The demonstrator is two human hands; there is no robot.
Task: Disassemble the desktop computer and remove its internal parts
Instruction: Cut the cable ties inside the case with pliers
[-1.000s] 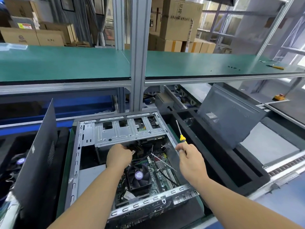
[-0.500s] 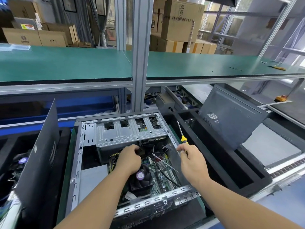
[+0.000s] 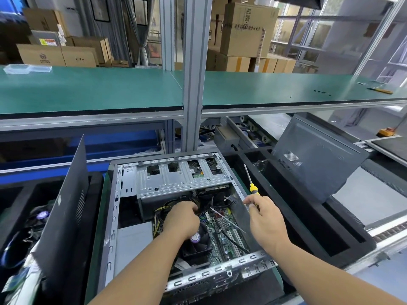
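Note:
An open desktop computer case [image 3: 114,216] lies on its side in front of me, its silver drive cage [image 3: 176,177] at the far end. Inside are the green motherboard [image 3: 222,230], a black CPU fan [image 3: 198,241] and a bundle of black and yellow cables [image 3: 164,209]. My left hand [image 3: 182,219] reaches into the case above the fan, fingers curled down among the cables; what it grips is hidden. My right hand [image 3: 264,219] hovers over the case's right wall, shut on a yellow-handled screwdriver [image 3: 250,180] that points up and away.
A black side panel [image 3: 66,212] leans upright to the left of the case. A grey side panel [image 3: 315,164] leans in the black foam tray [image 3: 308,221] on the right. A green shelf [image 3: 88,89] and an aluminium post [image 3: 193,73] stand behind.
My left hand has moved right and toward me inside the case, from under the drive cage to over the fan. My right hand with the screwdriver has barely moved.

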